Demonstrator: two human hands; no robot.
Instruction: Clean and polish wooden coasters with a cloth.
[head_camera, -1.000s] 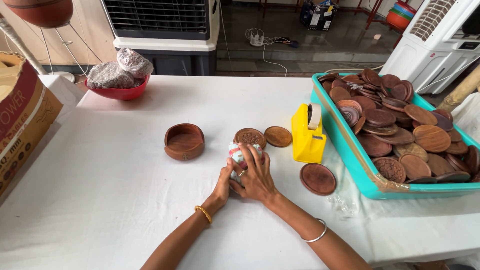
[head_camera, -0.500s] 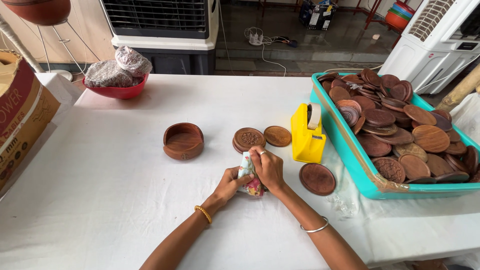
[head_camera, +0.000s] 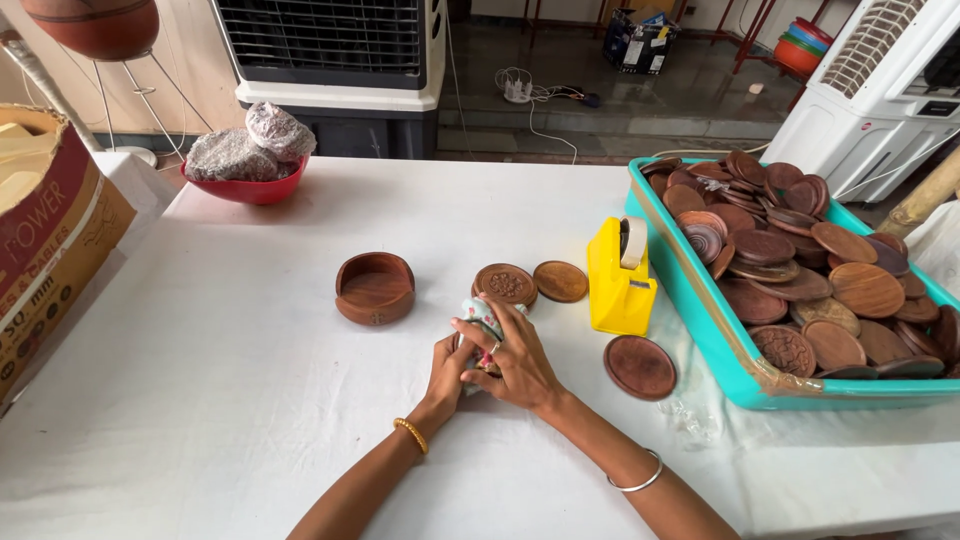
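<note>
Both hands were clamped on a small floral-wrapped bundle (head_camera: 484, 318) mid-table: left hand (head_camera: 447, 368) cupped it from the left, right hand (head_camera: 510, 358) fingers curled over the top. Carved disc (head_camera: 505, 284) lay just behind it.

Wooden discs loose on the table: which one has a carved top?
The carved disc nearest the wooden holder; the disc beside it and the one by the tray look plain.

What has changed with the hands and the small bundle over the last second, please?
Both hands stay on the small floral-wrapped bundle. The right hand has shifted from beside it to lie over its top, and the left hand now grips lower at its side. The wooden holder, yellow tape dispenser and teal tray have not moved.
</note>
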